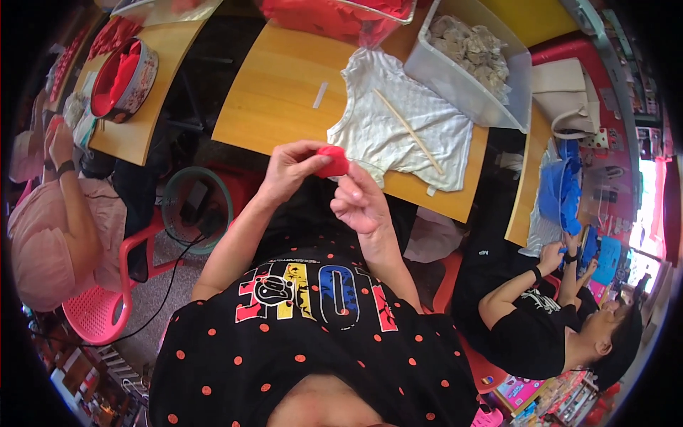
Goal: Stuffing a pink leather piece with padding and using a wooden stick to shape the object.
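Note:
A small, rounded piece of red cloth (331,162) is held up in front of me, over the near edge of the table. My left hand (290,169) pinches it from the left between thumb and fingers. From the right, my right hand (361,201) meets its edge with the fingertips, the other fingers curled into the palm; its exact grip is partly hidden. Just beyond my hands a white sleeveless shirt (398,114) lies spread on the wooden table (274,85). A thin wooden stick (409,132) rests slantwise across the shirt.
A clear bin of beige crumpled pieces (420,60) stands at the table's back right, with a bin of red cloth (320,25) at the back. A white strip (320,95) lies left of the shirt. Co-workers sit on both sides; a green basket (167,213) stands lower left.

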Tool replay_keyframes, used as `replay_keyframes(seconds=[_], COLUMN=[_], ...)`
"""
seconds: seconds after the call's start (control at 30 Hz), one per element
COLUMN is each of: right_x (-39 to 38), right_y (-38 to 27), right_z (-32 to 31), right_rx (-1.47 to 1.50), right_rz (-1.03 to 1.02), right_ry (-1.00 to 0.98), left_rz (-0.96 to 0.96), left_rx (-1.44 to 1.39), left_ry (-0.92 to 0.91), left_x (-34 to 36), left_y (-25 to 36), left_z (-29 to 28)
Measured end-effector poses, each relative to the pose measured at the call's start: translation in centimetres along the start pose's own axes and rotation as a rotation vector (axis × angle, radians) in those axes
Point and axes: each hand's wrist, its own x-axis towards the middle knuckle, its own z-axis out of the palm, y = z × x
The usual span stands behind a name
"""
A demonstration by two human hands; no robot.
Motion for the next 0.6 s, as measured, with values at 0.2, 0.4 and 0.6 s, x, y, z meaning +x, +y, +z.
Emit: replay_keyframes(seconds=[0.2,0.4,0.6], right_x=[-1.5,-0.8,-2.1], right_y=[-5.8,-13.0,-10.6], right_z=[-0.1,-2.6,-0.1], right_rx=[-1.167,-2.422,-2.392], right_rz=[-0.68,-1.055,-1.102], right_ry=[0.515,0.831,0.799], left_rz=[-0.014,-0.151,-0.196], left_rx=[-0.428,-0.689,-0.821], left_ry=[0.241,0.103,0.187], left_x=[0.0,0.3,0.4], left_y=[-0.7,2.1,2.7], left_z=[-1.9,-0.5,-1.2])
